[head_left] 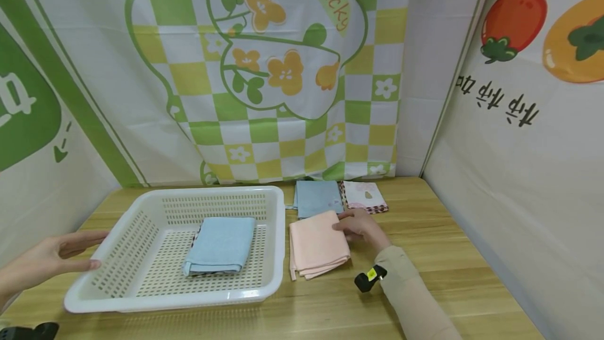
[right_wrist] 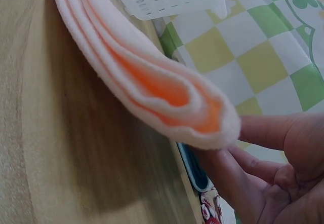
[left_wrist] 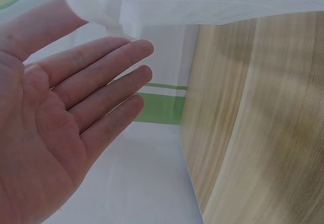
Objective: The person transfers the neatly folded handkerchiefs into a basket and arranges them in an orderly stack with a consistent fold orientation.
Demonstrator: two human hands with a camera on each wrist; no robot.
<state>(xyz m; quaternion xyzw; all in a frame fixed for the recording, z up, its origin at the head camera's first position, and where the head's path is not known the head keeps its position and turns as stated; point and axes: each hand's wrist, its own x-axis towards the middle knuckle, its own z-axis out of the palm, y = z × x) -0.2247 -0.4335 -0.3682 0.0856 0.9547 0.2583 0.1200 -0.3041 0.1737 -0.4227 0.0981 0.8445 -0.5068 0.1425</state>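
A folded pink towel (head_left: 319, 243) lies to the right of a white plastic basket (head_left: 278, 245). My right hand (head_left: 360, 227) pinches the towel's right edge, thumb above and fingers beneath; the right wrist view shows the layered fold of the pink towel (right_wrist: 152, 77) lifted off the wood at that end. At the basket's left rim is my left hand (head_left: 56, 258), its fingers straight and its thumb tip at the rim. In the left wrist view the left hand (left_wrist: 66, 92) has its palm showing, fingers extended just below the basket's rim. Inside the basket lies a folded light blue towel (head_left: 222, 243), with a patterned edge showing underneath.
Behind the pink towel, a folded blue towel (head_left: 318, 198) and a white towel with a brown-checked edge (head_left: 363, 195) lie side by side near the back of the wooden table (head_left: 424, 256). Printed cloth (head_left: 283, 140) hangs behind the table, with white walls on both sides.
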